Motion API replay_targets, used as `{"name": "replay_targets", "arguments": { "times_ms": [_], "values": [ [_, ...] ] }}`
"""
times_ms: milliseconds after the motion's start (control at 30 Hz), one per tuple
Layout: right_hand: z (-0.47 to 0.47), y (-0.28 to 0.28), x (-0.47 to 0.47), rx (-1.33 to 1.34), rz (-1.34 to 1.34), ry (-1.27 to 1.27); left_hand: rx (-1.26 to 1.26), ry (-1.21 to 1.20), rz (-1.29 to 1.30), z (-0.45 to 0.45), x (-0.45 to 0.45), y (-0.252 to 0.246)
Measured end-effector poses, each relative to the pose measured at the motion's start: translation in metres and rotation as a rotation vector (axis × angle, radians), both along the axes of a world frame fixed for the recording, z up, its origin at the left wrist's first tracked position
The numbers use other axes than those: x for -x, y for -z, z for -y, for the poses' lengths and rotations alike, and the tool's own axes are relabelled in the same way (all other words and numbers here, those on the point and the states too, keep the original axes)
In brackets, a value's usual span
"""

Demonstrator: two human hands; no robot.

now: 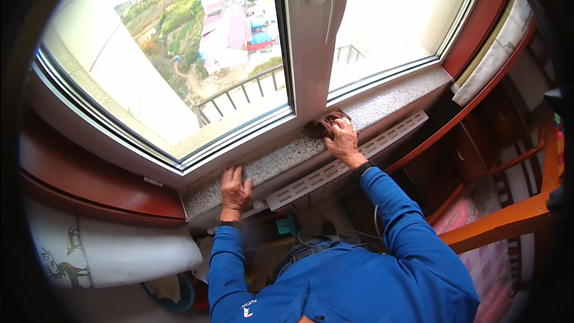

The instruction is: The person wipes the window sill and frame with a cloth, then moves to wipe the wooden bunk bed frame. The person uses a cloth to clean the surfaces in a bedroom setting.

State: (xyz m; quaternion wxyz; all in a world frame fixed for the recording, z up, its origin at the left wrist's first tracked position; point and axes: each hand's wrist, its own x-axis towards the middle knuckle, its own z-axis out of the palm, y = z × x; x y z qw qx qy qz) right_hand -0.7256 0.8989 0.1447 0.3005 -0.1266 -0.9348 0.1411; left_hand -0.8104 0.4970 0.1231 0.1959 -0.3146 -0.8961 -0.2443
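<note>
My right hand (343, 140) grips a crumpled dark brown cloth (319, 128) and presses it on the speckled stone windowsill (287, 151), just below the middle post of the white window frame (309, 67). To the left, my left hand (234, 189) rests on the sill near its left end, holding nothing, with the fingers pointing toward the window. Part of the cloth is hidden under my right hand.
A white radiator (309, 184) runs below the sill. The window handle (334, 2) juts out above. Deer-patterned curtain fabric (130, 255) hangs at the left, over a blue basin (186, 294). An orange wooden rail (497, 222) stands at the right.
</note>
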Motion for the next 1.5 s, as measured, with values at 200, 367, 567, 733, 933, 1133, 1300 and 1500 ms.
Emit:
{"name": "replay_targets", "arguments": {
  "times_ms": [200, 367, 567, 733, 933, 1133, 1300, 1500],
  "values": [
    [0.1, 0.004, 0.027, -0.042, 0.014, -0.258, -0.005, 0.032, 0.021, 0.001, 0.005, 0.005],
    [0.143, -0.008, 0.033, 0.329, 0.138, -0.507, 0.021, 0.081, -0.005, -0.006, -0.001, -0.019],
    [0.114, -0.017, 0.008, 0.572, 0.013, -0.451, 0.095, 0.326, -0.021, -0.074, -0.007, -0.058],
    [0.098, -0.015, -0.027, 0.555, -0.096, -0.303, 0.234, 0.347, 0.066, -0.139, 0.0, -0.058],
    [0.08, 0.01, -0.064, 0.677, -0.048, -0.195, 0.15, 0.276, 0.107, -0.145, 0.004, -0.041],
    [0.071, 0.033, -0.086, 0.72, 0.004, -0.12, 0.08, 0.202, 0.147, -0.083, 0.001, -0.036],
    [0.075, 0.055, -0.105, 0.717, 0.087, -0.061, 0.051, 0.113, 0.079, -0.005, 0.001, -0.032],
    [0.078, 0.075, -0.126, 0.726, 0.155, -0.081, 0.072, -0.075, -0.003, 0.097, 0.006, -0.015]
  ]
}}
